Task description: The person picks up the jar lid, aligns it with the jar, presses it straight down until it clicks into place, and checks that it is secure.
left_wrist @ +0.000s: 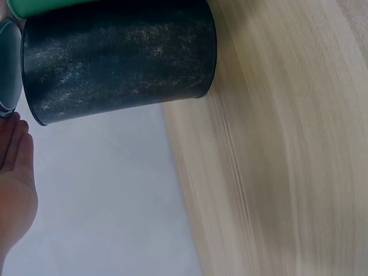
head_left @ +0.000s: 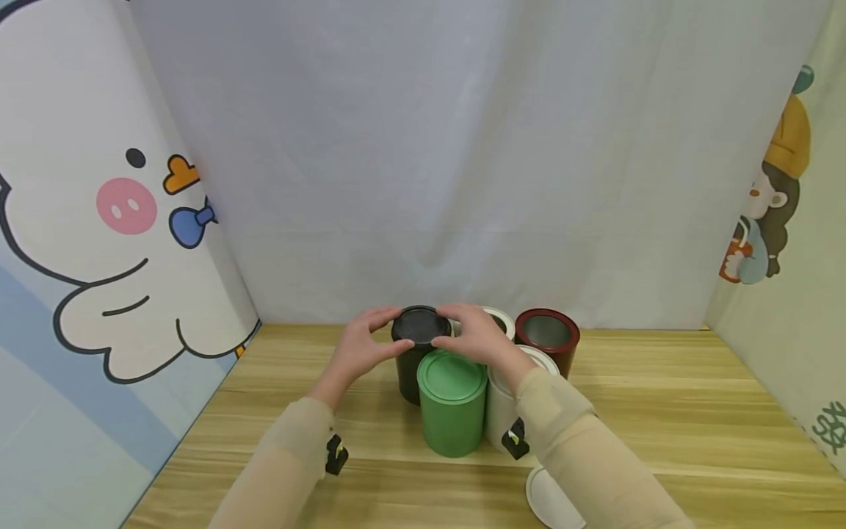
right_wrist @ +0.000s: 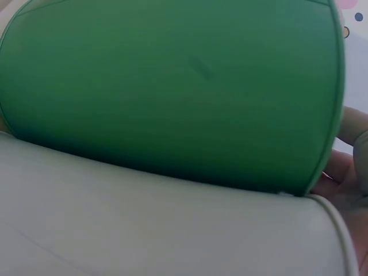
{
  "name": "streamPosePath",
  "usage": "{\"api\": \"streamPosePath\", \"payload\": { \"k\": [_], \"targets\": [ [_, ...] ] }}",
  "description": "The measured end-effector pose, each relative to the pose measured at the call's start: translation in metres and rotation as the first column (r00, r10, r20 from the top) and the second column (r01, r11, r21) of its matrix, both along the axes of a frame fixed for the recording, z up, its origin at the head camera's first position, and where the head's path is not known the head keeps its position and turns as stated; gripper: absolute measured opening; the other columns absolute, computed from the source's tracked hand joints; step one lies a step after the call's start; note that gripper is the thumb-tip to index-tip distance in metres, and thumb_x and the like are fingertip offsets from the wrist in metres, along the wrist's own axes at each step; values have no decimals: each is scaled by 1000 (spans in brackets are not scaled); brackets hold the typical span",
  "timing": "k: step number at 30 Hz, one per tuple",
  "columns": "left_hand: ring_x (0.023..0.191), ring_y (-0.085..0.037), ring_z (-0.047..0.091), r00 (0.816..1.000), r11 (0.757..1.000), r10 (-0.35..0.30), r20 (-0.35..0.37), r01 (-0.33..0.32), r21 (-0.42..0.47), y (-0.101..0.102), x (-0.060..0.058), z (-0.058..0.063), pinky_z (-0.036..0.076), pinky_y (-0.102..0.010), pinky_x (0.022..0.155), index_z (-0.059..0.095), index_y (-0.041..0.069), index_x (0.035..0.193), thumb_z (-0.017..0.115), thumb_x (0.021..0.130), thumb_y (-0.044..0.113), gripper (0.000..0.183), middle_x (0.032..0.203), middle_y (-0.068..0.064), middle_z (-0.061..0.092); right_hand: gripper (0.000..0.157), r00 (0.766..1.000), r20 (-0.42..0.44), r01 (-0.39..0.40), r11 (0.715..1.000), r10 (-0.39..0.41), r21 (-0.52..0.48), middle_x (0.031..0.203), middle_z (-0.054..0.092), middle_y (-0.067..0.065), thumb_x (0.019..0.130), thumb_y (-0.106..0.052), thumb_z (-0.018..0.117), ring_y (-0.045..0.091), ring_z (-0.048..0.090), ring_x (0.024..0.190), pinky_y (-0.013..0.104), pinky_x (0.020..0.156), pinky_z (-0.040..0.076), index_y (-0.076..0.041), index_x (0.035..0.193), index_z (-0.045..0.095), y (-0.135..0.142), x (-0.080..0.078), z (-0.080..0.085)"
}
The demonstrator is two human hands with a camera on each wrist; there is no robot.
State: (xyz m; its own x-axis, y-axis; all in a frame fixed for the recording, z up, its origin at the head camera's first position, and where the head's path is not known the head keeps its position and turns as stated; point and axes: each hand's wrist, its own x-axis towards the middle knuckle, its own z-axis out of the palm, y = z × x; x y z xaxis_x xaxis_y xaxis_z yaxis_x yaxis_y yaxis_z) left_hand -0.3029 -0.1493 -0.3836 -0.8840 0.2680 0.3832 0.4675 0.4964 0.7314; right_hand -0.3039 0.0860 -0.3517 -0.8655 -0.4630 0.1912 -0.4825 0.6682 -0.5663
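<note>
A black can (left_wrist: 121, 63) stands behind the lidded green can (head_left: 452, 419). Over its top is a dark round lid (head_left: 421, 325). My left hand (head_left: 360, 342) holds the lid's left side, thumb at the front and fingers at the back. On the opposite side my right hand (head_left: 476, 334) grips its edge the same way. In the left wrist view the lid sits at a slant by the can's rim. The right wrist view shows the green can beside a white can (right_wrist: 161, 224), with part of my right hand past their tops.
An open dark red can (head_left: 570, 356) and an open white can (head_left: 500, 319) stand at the back right. A loose white lid (head_left: 551, 499) lies on the wooden table (head_left: 661, 419) near the right forearm. A grey curtain (head_left: 423, 147) hangs behind the cans.
</note>
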Motion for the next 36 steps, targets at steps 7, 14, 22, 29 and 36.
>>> {"api": "streamPosePath", "payload": {
  "k": [7, 14, 22, 29, 36],
  "targets": [
    [132, -37, 47, 1000, 1000, 0, 22, 0, -29, -1, -7, -5, 42, -50, 106, 61, 3, 135, 84, 81, 23, 62, 139, -18, 55, 57, 999, 15, 28, 1000, -28, 13, 140, 54, 19, 92, -21, 72, 36, 46, 133, 47, 109, 38, 2, 140, 53, -4, -7, -6],
    [133, -37, 44, 999, 998, -5, 39, 7, -57, -2, -13, -8, 40, -51, 107, 61, 3, 135, 84, 81, 22, 61, 139, -17, 55, 56, 999, 11, 46, 998, -47, 49, 138, 56, 18, 91, -22, 73, 35, 49, 130, 46, 107, 40, 1, 139, 55, -6, -12, -7],
    [134, -38, 44, 997, 997, -3, 81, 10, -77, -4, -16, -10, 38, -54, 108, 61, 4, 135, 83, 82, 24, 61, 138, -17, 56, 55, 999, 24, 43, 996, -45, 73, 136, 58, 19, 91, -22, 73, 35, 52, 128, 46, 106, 42, 2, 137, 56, -9, -11, -4],
    [133, -38, 45, 994, 996, -10, 107, 19, -85, -4, -15, -9, 40, -53, 106, 59, 3, 137, 82, 83, 25, 62, 139, -17, 56, 55, 998, 25, 48, 994, -51, 99, 136, 58, 18, 91, -23, 73, 35, 52, 127, 46, 106, 42, 1, 138, 56, -10, -12, -4],
    [132, -38, 47, 992, 996, -27, 125, 38, -85, -4, -15, -8, 41, -52, 106, 59, 2, 137, 80, 85, 24, 60, 140, -17, 55, 56, 998, 29, 49, 992, -52, 119, 137, 57, 18, 92, -23, 72, 35, 51, 129, 46, 106, 41, 0, 140, 55, -9, -12, -2]
  ]
}}
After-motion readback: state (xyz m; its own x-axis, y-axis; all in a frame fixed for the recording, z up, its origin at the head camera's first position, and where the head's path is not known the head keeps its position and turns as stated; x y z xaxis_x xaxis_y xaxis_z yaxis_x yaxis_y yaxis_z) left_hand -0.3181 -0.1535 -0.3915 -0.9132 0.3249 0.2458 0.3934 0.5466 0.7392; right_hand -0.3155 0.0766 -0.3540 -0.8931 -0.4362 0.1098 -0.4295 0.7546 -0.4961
